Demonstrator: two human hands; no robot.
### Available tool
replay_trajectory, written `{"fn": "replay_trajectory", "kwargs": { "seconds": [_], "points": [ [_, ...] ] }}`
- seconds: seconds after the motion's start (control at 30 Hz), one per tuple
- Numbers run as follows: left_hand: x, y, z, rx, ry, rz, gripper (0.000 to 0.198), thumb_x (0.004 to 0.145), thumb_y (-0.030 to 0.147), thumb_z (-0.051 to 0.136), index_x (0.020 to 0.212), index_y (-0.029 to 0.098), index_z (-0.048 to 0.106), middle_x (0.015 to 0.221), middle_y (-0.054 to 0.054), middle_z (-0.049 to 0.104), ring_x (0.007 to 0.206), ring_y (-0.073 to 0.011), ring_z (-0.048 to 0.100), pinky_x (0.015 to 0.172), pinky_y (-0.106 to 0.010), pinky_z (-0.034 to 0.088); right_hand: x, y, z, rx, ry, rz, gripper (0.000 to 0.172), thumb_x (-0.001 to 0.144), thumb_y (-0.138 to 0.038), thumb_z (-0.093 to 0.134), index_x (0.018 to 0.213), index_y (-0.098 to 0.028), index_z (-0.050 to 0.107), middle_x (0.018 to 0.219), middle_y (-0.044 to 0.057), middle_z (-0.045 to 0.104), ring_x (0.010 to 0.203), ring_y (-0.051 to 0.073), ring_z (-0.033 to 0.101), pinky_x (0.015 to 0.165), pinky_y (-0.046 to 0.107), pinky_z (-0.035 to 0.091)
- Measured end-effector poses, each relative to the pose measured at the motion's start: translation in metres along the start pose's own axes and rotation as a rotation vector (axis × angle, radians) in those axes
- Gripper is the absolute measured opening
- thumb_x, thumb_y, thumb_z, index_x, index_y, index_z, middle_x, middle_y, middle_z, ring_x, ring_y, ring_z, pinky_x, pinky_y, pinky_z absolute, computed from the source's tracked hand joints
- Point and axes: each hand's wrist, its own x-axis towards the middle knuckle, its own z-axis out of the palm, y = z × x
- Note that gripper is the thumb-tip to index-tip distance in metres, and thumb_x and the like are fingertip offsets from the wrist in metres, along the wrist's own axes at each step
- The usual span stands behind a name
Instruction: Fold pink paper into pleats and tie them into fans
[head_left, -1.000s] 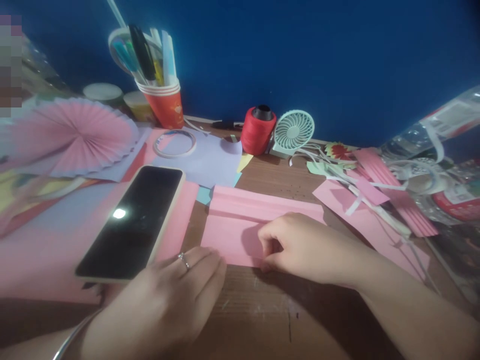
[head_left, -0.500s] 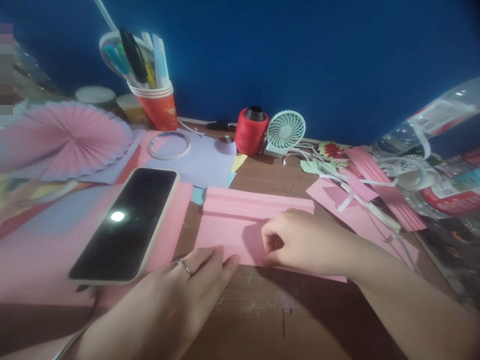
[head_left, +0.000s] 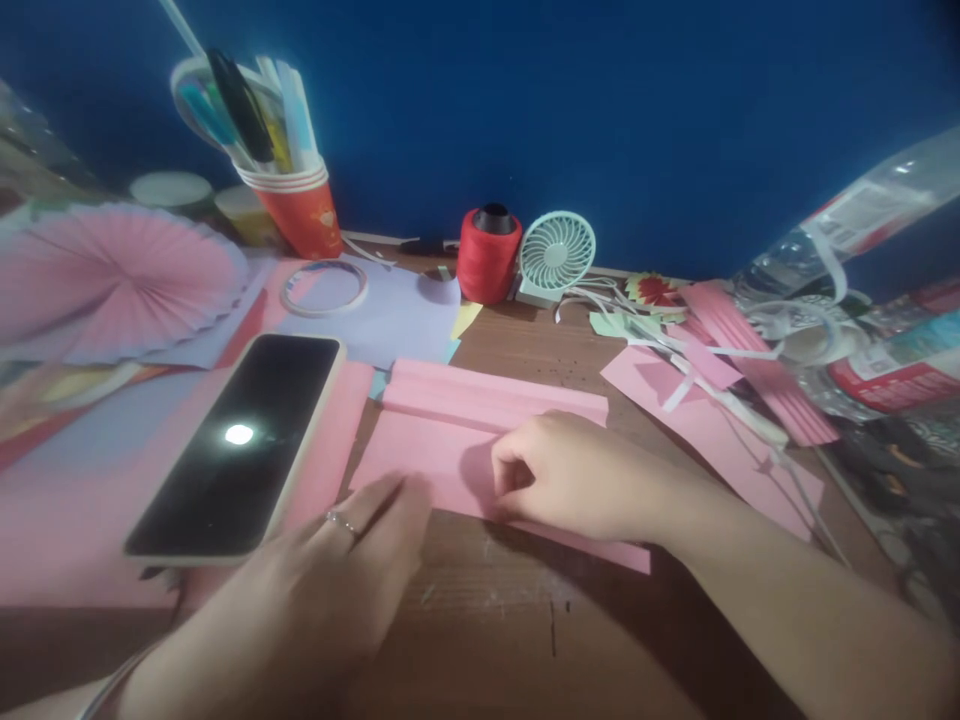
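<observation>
A sheet of pink paper [head_left: 420, 450] with pleats folded along its far edge lies on the brown table before me. Stretched over its near left corner are the fingers of my left hand [head_left: 360, 560], which wears a ring; they rest flat on the paper, slightly blurred. My right hand [head_left: 570, 475] is curled, thumb and fingertips closed together at the near edge of the same sheet, right of the middle. The exact contact of those fingertips is partly hidden by the hand.
Left of the paper lies a phone [head_left: 240, 450]. Behind are a pink paper fan [head_left: 124, 280], a tape roll [head_left: 324, 288], a cup of pens [head_left: 304, 215], red thread [head_left: 490, 262] and a small fan [head_left: 556, 252]. Pleated pink strips [head_left: 772, 370] and bottles [head_left: 892, 365] crowd the right.
The pink paper has shifted a little left and turned slightly. Both hands have moved left with it, the left hand further. The whole view has also drifted slightly.
</observation>
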Motion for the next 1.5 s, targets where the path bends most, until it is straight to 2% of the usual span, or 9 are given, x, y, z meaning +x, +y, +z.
{"fn": "replay_trajectory", "kwargs": {
  "seconds": [0.13,0.23,0.43,0.6,0.77,0.9,1.0,1.1,1.5],
  "points": [
    [0.003,-0.004,-0.004,0.083,-0.056,0.162,0.046,0.072,0.007,0.04,0.116,0.015,0.049,0.126,-0.01,0.046,0.114,-0.0282,0.042,0.084,-0.04,0.047,0.002,0.0,0.001,0.043,-0.012,0.005,0.017,0.062,-0.037,0.061,0.056,-0.021,0.058,0.06,-0.005,0.06,0.054,0.009,0.049,0.045,0.021,0.028],
    [0.003,-0.003,-0.007,0.111,-0.056,0.204,0.04,0.075,0.014,0.044,0.114,0.012,0.05,0.13,-0.011,0.041,0.115,-0.0295,0.04,0.086,-0.042,0.045,0.002,-0.001,0.0,0.052,-0.021,0.027,0.015,0.061,-0.037,0.062,0.058,-0.022,0.06,0.062,-0.005,0.061,0.056,0.009,0.05,0.045,0.021,0.029],
    [0.008,0.002,-0.018,0.256,-0.132,0.142,0.048,0.068,0.008,0.04,0.113,0.017,0.053,0.13,-0.004,0.042,0.105,-0.0298,0.048,0.059,-0.03,0.05,-0.001,-0.005,-0.002,0.026,-0.016,0.041,0.015,0.061,-0.036,0.062,0.059,-0.021,0.06,0.061,-0.005,0.06,0.055,0.008,0.049,0.046,0.021,0.028],
    [0.012,0.001,-0.024,0.265,-0.241,0.188,0.045,0.068,0.015,0.042,0.111,0.019,0.056,0.13,-0.005,0.041,0.104,-0.0304,0.048,0.065,-0.033,0.05,-0.003,-0.006,-0.001,0.009,-0.005,0.007,0.012,0.061,-0.033,0.06,0.059,-0.021,0.059,0.062,-0.006,0.061,0.055,0.008,0.049,0.044,0.02,0.028],
    [0.013,0.001,-0.023,0.183,-0.232,0.182,0.058,0.07,0.012,0.041,0.127,0.021,0.037,0.134,-0.004,0.036,0.104,-0.0295,0.047,0.074,-0.039,0.047,-0.006,-0.005,-0.004,-0.011,-0.012,-0.002,0.011,0.062,-0.032,0.059,0.066,-0.022,0.063,0.069,-0.004,0.063,0.057,0.009,0.052,0.045,0.02,0.03],
    [0.017,0.012,-0.022,0.122,-0.198,0.156,0.04,0.074,0.014,0.041,0.112,0.016,0.052,0.125,-0.009,0.044,0.105,-0.0271,0.045,0.084,-0.041,0.041,-0.01,0.001,-0.01,-0.061,-0.105,0.073,0.015,0.06,-0.035,0.06,0.068,-0.023,0.064,0.068,-0.003,0.064,0.057,0.011,0.053,0.043,0.021,0.03],
    [0.022,0.023,-0.023,0.118,-0.194,0.131,0.034,0.075,0.013,0.039,0.104,0.013,0.056,0.112,-0.011,0.05,0.1,-0.0247,0.047,0.078,-0.036,0.044,-0.013,0.003,-0.014,-0.062,-0.148,0.089,0.012,0.059,-0.03,0.06,0.069,-0.023,0.064,0.067,-0.004,0.063,0.055,0.011,0.053,0.044,0.021,0.031],
    [0.027,0.03,-0.023,0.138,-0.214,0.078,0.038,0.073,0.007,0.036,0.106,0.011,0.053,0.107,-0.013,0.051,0.091,-0.0233,0.051,0.065,-0.032,0.046,-0.012,0.003,-0.014,-0.063,-0.138,0.051,0.01,0.06,-0.026,0.058,0.068,-0.021,0.063,0.067,-0.003,0.063,0.055,0.01,0.052,0.045,0.02,0.032],
    [0.026,0.027,-0.019,0.152,-0.211,0.125,0.04,0.074,0.015,0.039,0.112,0.013,0.052,0.117,-0.012,0.048,0.101,-0.026,0.046,0.073,-0.036,0.044,-0.006,0.007,-0.015,-0.123,-0.155,0.02,0.014,0.058,-0.031,0.059,0.067,-0.021,0.063,0.066,-0.002,0.064,0.055,0.011,0.053,0.042,0.02,0.032]
  ]
}}
